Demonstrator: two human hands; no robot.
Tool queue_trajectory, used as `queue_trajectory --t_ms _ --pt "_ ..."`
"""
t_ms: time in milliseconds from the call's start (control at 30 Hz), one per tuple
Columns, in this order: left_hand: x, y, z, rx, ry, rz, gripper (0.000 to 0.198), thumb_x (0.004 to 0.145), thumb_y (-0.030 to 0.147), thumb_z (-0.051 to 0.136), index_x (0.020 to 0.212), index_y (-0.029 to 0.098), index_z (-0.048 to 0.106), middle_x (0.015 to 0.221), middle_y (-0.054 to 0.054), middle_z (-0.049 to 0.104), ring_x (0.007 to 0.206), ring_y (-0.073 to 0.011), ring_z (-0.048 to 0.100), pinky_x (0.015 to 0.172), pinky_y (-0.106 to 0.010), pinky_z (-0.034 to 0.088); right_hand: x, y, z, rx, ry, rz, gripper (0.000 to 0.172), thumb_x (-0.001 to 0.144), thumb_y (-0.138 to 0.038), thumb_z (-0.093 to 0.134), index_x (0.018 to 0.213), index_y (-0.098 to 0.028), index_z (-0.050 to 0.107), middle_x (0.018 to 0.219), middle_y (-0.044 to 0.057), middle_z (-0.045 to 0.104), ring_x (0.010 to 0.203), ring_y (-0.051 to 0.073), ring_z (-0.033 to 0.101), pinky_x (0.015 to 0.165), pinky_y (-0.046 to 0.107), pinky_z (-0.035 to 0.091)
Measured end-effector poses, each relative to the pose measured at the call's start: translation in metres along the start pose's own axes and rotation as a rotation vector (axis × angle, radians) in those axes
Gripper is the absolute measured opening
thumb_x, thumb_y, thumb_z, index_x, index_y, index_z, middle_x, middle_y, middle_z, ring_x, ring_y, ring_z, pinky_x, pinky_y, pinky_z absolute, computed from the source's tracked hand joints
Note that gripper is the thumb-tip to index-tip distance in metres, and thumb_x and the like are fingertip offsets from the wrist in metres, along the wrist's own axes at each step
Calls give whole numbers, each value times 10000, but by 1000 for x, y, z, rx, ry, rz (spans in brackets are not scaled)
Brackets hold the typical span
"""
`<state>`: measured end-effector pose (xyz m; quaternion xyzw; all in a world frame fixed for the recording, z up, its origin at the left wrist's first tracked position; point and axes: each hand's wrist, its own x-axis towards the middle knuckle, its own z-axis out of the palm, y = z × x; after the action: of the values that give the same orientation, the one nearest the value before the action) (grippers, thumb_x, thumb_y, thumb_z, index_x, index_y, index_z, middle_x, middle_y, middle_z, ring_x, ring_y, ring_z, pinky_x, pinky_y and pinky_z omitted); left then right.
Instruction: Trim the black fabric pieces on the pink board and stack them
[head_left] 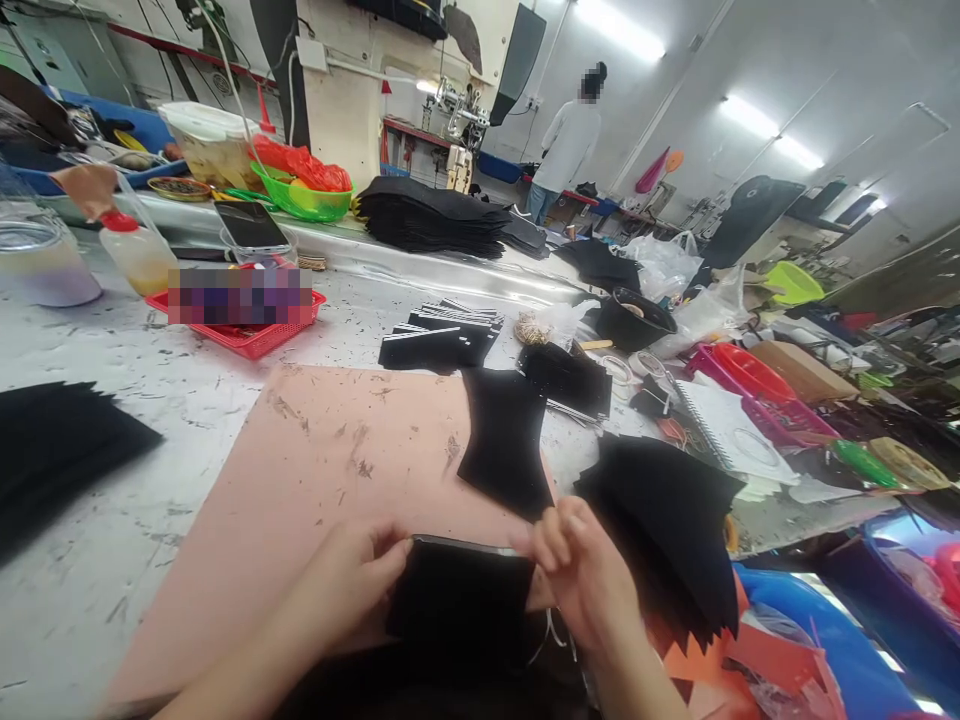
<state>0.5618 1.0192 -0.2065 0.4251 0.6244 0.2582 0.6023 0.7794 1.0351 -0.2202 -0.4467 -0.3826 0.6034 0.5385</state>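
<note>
A black flat piece [465,600], like fabric or thin leather, is held up at the table's near edge, a thin pale strip along its top. My left hand [364,575] pinches its upper left corner between thumb and fingers. At the upper right corner, my right hand [589,570] has its fingers curled and closed on the edge, slightly blurred. Just beyond lies another black cut piece [506,435] with curved sides, partly over a pink mat [360,450]. White thread [553,630] hangs below my right hand.
Stacks of black pieces lie at left [60,450], at right [667,510] and farther back [431,215]. Small black strips with white edges [442,335] sit behind the mat. A red basket [259,340], glue bottle [135,250] and notebook [739,430] surround the work area. A person [566,140] stands behind.
</note>
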Motion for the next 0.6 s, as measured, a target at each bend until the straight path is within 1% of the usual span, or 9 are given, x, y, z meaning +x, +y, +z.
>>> queue_trajectory --t_ms 100,200,267,300,333,400,467,500,600 --pt "2 1 -2 55 19 15 258 610 443 522 588 189 564 551 19 556 537 -153 498 511 -245 373 -15 -15 -35 -336 32 76 255 801 -442 487 674 -239 397 479 -105 249 382 88 232 377 189 275" --pt "6 3 -1 160 32 65 245 650 432 500 615 209 594 623 2 634 612 -196 571 544 -261 413 -30 -33 -51 -814 -277 182 261 832 -406 477 652 -219 499 522 -48 434 464 114 411 463 222 345" --pt "11 5 1 255 44 122 230 699 394 464 636 222 603 661 2 656 674 -212 605 579 -268 437 -31 -43 -46 -1035 -465 137 285 846 -362 460 615 -212 536 649 7 571 633 161 542 617 264 423" --pt "13 7 2 326 58 161 233 727 363 434 644 226 603 668 4 659 688 -211 613 594 -270 445 -27 -45 -40 -1096 -474 86 295 850 -352 448 606 -212 537 696 21 595 689 178 564 665 278 433" --pt "15 8 3 408 79 204 245 750 324 399 655 229 604 687 3 663 705 -208 619 615 -273 453 -21 -45 -34 -1134 -420 32 289 848 -352 442 611 -214 533 722 30 601 714 189 571 684 291 439" --pt "19 7 3 556 131 270 283 774 253 350 733 231 630 789 -9 686 776 -209 629 690 -290 467 -1 -40 -21 -1164 -171 -64 223 817 -366 470 665 -216 534 752 44 588 722 207 572 681 317 447" --pt "20 2 3 689 203 330 323 786 225 342 874 227 652 899 -35 691 836 -220 629 741 -312 471 21 -31 -13 -1120 98 -97 159 723 -365 574 759 -213 546 810 58 584 761 235 575 704 352 446" --pt "20 -2 2 744 244 373 346 798 225 338 949 222 649 908 -47 688 826 -220 629 735 -317 475 32 -26 -11 -1076 187 -83 215 664 -349 626 810 -211 549 849 66 586 796 250 576 727 368 443" --pt "14 -16 1 910 328 679 354 827 247 367 1078 212 614 865 -62 673 751 -200 624 681 -300 490 54 -14 -13 -943 278 -11 398 532 -279 697 892 -218 538 843 49 587 784 255 571 728 379 438"
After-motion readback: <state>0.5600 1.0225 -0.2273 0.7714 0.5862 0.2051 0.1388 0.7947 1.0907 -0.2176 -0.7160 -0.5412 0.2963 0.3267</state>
